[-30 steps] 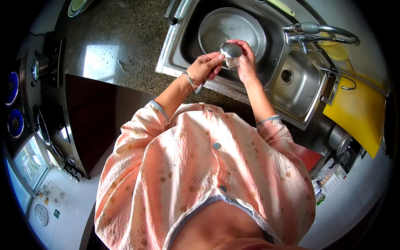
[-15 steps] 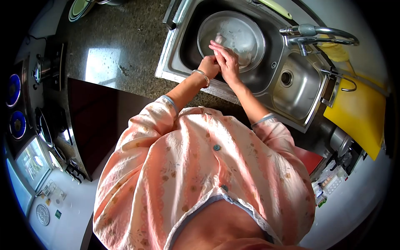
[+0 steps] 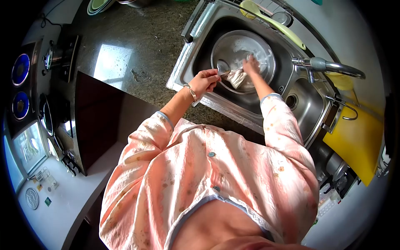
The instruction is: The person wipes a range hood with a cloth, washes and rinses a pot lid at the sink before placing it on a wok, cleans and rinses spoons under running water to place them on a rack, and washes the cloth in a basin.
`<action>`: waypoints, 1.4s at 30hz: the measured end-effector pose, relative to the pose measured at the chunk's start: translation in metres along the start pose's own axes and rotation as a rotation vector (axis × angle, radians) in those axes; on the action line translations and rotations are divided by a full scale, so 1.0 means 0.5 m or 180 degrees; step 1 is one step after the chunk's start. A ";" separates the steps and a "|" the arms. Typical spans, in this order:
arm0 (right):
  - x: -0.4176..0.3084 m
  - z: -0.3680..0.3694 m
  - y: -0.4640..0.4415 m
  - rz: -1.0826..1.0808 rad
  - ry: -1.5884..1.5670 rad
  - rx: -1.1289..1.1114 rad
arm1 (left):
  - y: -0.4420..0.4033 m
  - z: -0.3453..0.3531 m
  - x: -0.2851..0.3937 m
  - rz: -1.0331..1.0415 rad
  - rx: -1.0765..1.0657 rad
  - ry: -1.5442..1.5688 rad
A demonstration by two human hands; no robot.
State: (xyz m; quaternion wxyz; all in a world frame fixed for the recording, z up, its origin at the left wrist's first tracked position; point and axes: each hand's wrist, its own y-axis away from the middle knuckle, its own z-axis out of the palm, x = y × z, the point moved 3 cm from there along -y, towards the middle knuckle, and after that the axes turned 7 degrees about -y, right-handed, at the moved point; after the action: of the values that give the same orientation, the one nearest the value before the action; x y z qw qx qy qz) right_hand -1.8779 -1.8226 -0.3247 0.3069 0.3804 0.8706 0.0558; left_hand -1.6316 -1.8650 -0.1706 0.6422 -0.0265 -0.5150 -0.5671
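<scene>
My left hand (image 3: 205, 82) pinches a metal spoon (image 3: 223, 66) by its handle, above the near left rim of a round metal basin (image 3: 216, 46). The spoon's bowl is raised over the basin. Inside the basin, my right hand (image 3: 251, 66) reaches down over sudsy water; its fingers are smeared by motion, so whether they hold anything is unclear. Between the hands lies a crumpled whitish cloth (image 3: 236, 79), partly in the water. The basin stands in the larger sink bowl (image 3: 204, 58).
A chrome faucet (image 3: 333, 66) arches over the smaller sink bowl (image 3: 306, 104) at right. Behind the basin, a pale green long-handled utensil (image 3: 283, 31) rests by a wire rack. A yellow sheet (image 3: 358, 141) hangs at far right. Stone counter (image 3: 154, 46) extends left towards the stove (image 3: 21, 83).
My hands were together at the basin's near edge and have moved apart. The left now shows the spoon; the right has gone further into the basin. The view has shifted slightly.
</scene>
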 end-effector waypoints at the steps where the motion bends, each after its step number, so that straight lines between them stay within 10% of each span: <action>1: -0.010 0.017 0.031 -0.0340 0.0599 -0.0053 | 0.003 -0.001 0.000 -0.0077 0.0023 0.0089; 5: -0.025 0.053 0.079 -0.1559 0.0245 -0.1004 | -0.015 -0.011 -0.011 -0.0175 -0.0042 0.0252; 8: 0.046 0.025 0.038 0.0006 -0.0399 -0.0105 | -0.029 -0.011 -0.017 -0.0410 0.0351 0.0067; 13: -0.072 -0.096 0.153 -0.0040 -0.3268 -0.0716 | -0.061 -0.003 -0.047 -0.0710 0.0733 -0.0248; 19: -0.164 -0.097 0.260 -0.1822 -0.2134 0.0738 | -0.089 0.085 -0.053 -0.0642 0.0565 -0.0765; 31: -0.132 -0.076 0.177 -0.0147 -0.2170 -0.0501 | -0.048 0.073 -0.037 0.1590 0.0223 -0.3262; 36: -0.130 -0.075 0.180 0.1853 -0.4164 -0.0645 | -0.041 0.063 -0.016 0.2208 0.0279 -0.3459; 42: 0.003 0.001 0.132 0.2040 -0.6083 -0.0259 | 0.018 0.102 0.050 0.1784 0.0451 -0.4642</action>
State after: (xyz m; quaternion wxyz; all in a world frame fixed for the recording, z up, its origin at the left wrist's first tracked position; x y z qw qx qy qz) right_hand -1.8371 -1.7751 -0.3040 0.8594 0.4710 0.1139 -0.1629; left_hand -1.6612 -1.8479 -0.1245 0.2612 -0.4802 -0.8158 -0.1891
